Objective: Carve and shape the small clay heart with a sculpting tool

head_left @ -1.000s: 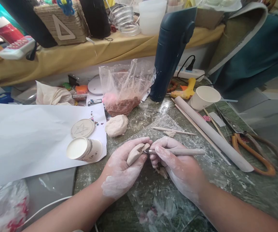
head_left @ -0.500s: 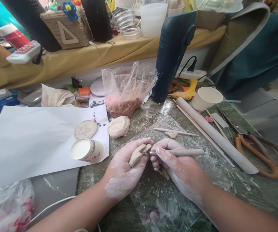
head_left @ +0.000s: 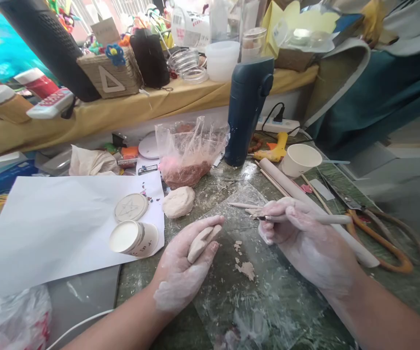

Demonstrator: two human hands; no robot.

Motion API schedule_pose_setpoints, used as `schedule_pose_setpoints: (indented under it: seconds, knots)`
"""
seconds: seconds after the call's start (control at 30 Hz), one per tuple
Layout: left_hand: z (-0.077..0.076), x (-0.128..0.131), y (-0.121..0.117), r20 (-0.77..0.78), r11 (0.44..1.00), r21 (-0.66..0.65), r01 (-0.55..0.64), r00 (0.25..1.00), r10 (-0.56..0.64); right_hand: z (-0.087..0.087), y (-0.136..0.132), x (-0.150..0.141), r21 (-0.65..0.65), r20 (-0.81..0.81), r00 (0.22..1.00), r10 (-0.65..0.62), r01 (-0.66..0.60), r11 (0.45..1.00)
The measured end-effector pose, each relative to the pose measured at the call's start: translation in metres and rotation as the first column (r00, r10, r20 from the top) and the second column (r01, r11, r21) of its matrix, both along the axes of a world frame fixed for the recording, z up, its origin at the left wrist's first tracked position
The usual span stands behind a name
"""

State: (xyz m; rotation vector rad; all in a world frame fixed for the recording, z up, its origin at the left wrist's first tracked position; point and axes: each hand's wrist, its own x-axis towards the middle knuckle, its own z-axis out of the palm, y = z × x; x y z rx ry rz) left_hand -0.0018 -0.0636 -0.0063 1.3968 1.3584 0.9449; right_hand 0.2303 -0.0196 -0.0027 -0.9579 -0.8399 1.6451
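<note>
My left hand [head_left: 186,265], dusted white, is closed round a small grey-beige piece of clay [head_left: 200,245] with a split or notch at its upper end. To the right, my right hand [head_left: 301,238] grips a slim grey-handled craft knife [head_left: 314,219], its dark tip pointing left. That tip is over a small pile of clay bits [head_left: 254,212] beside a pointed wooden stick [head_left: 241,205]. Between the hands, clay scraps [head_left: 246,270] lie on a clear plastic sheet [head_left: 268,296]. A round lump of pale clay [head_left: 179,201] sits beyond my left hand.
On white paper [head_left: 60,218] at left are a paper cup [head_left: 126,237] and a disc with a drawn star [head_left: 131,207]. Behind stand a bag of brown clay [head_left: 188,167] and a dark blue flask [head_left: 248,112]. A long roller [head_left: 319,209] and scissors [head_left: 381,238] lie right.
My right hand has drawn the knife away from the clay piece, moving right and slightly up. The left hand still holds the piece. The camera view has tilted up, and scraps now show between the hands.
</note>
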Motion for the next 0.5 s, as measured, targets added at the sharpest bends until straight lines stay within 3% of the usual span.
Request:
schedule_pose_setpoints:
  seconds: [0.07,0.13,0.2,0.27,0.33,0.5]
  knots:
    - [0.000,-0.001,0.001,0.014,1.000,-0.018,-0.023,1.000,0.023,-0.001,-0.010,0.013,0.121,0.193,0.981,-0.033,0.010,0.993]
    - [-0.001,-0.001,0.002,0.041,0.999,-0.040,-0.029,0.999,0.031,-0.006,-0.029,0.024,0.244,0.478,0.878,-0.034,-0.096,0.965]
    - [-0.002,-0.001,0.003,0.063,0.998,-0.051,-0.023,0.998,0.027,-0.015,-0.053,0.033,0.438,0.707,0.698,-0.115,-0.305,0.846]
    - [-0.003,0.000,0.003,0.065,0.999,-0.046,-0.009,0.998,0.012,-0.026,-0.073,0.039,0.604,0.754,0.609,-0.247,-0.493,0.627]
    - [-0.002,0.000,0.004,0.058,0.999,-0.033,0.002,0.998,0.000,-0.036,-0.088,0.042,0.615,0.783,0.543,-0.304,-0.599,0.513]
    - [-0.002,0.001,0.003,0.050,1.000,0.001,-0.001,0.999,0.001,-0.044,-0.097,0.043,0.590,0.804,0.451,-0.387,-0.688,0.423]
